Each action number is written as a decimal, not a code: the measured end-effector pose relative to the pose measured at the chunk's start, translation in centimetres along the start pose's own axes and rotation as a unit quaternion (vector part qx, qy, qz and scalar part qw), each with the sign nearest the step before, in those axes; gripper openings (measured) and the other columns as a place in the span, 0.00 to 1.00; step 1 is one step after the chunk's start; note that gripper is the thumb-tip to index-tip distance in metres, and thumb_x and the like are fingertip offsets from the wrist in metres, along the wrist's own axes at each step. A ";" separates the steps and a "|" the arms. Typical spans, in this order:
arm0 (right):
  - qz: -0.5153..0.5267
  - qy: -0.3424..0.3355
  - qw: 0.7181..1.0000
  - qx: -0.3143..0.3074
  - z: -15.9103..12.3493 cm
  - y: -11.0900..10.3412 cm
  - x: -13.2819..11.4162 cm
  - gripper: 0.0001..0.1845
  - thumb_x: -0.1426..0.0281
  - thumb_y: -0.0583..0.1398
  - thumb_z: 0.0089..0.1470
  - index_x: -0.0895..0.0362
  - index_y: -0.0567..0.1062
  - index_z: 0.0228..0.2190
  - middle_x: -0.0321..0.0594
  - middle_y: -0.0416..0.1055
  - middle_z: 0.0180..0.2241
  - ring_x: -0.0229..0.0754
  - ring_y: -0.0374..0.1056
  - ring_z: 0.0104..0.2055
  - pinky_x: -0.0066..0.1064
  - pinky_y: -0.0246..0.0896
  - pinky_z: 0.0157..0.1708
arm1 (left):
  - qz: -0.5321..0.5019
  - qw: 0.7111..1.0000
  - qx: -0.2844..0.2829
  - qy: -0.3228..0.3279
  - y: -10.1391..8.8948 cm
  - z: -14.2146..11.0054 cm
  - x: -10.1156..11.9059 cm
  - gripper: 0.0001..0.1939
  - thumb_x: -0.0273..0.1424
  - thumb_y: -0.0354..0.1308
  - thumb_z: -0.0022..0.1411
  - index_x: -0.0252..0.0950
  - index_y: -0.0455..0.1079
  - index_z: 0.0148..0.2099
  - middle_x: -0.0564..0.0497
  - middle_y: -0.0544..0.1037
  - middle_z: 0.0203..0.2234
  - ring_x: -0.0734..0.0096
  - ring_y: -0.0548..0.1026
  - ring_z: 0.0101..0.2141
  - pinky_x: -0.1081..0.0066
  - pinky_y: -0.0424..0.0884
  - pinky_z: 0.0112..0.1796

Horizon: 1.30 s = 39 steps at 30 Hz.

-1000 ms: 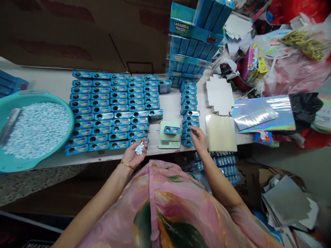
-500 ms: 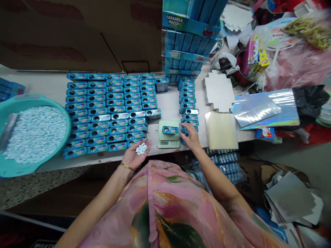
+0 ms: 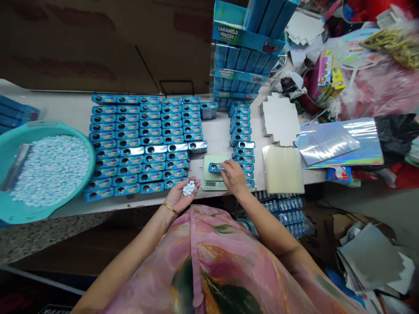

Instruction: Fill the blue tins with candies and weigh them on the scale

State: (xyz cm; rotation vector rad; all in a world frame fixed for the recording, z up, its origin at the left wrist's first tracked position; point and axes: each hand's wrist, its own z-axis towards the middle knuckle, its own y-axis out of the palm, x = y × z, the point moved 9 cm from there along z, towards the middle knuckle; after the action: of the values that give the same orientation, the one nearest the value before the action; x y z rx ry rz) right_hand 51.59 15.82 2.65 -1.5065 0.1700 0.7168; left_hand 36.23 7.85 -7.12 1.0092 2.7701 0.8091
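My left hand is turned palm up and cupped, cradling a small heap of pale blue candies near the table's front edge. A blue candy tin sits on the small pale green scale. Fingers of my right hand close on the right end of that tin and hide part of it. Rows of similar blue tins stand to the left of the scale. A single column of tins runs along its right side, partly behind my right hand.
A turquoise basin of candies with a metal scoop stands at the left. Stacked display boxes rise at the back. White card pieces, clear film sheets and shiny sheets lie right. A cardboard wall backs the table.
My right hand has moved left from the column of tins and taken hold of the tin on the scale. My left hand, still cupping candies, has shifted slightly right towards the scale.
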 end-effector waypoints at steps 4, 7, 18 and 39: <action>-0.029 0.007 0.998 -0.049 0.6 1.8 1.7 0.26 0.67 0.58 0.47 0.60 0.62 0.48 0.47 0.61 0.46 0.48 0.56 0.46 0.39 0.55 0.44 | 0.015 0.999 -0.034 0.003 0.6 0.4 -0.1 0.09 0.26 0.46 0.59 0.30 0.66 0.31 0.48 0.70 0.21 0.76 0.70 0.20 0.81 0.60 0.13; -0.016 -0.015 0.996 -0.083 0.7 3.2 1.9 0.23 0.71 0.55 0.49 0.59 0.62 0.48 0.44 0.63 0.45 0.45 0.57 0.46 0.37 0.55 0.44 | 0.026 0.999 -0.029 0.009 0.5 0.7 -0.2 0.08 0.27 0.48 0.58 0.30 0.66 0.31 0.49 0.69 0.20 0.77 0.68 0.19 0.83 0.57 0.12; -0.149 -0.167 0.966 -0.128 -0.1 1.1 -7.9 0.19 0.73 0.48 0.55 0.58 0.62 0.49 0.47 0.65 0.43 0.47 0.57 0.40 0.39 0.51 0.36 | 0.005 0.998 -0.048 0.027 2.8 2.9 0.2 0.05 0.27 0.51 0.56 0.32 0.63 0.29 0.53 0.66 0.16 0.78 0.65 0.15 0.83 0.53 0.10; -0.034 -0.147 0.984 -0.093 -1.3 3.4 -5.2 0.16 0.70 0.51 0.53 0.54 0.66 0.45 0.44 0.64 0.45 0.44 0.58 0.45 0.40 0.54 0.44 | -0.035 0.999 -0.027 0.009 0.3 1.0 -0.5 0.09 0.24 0.45 0.59 0.30 0.66 0.33 0.46 0.74 0.22 0.70 0.74 0.25 0.71 0.73 0.25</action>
State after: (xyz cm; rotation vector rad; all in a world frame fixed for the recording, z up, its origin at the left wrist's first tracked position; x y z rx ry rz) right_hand 46.16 12.59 2.39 -1.5540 -0.1748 0.9097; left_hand 37.01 8.13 -7.85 0.8964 2.7655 0.8815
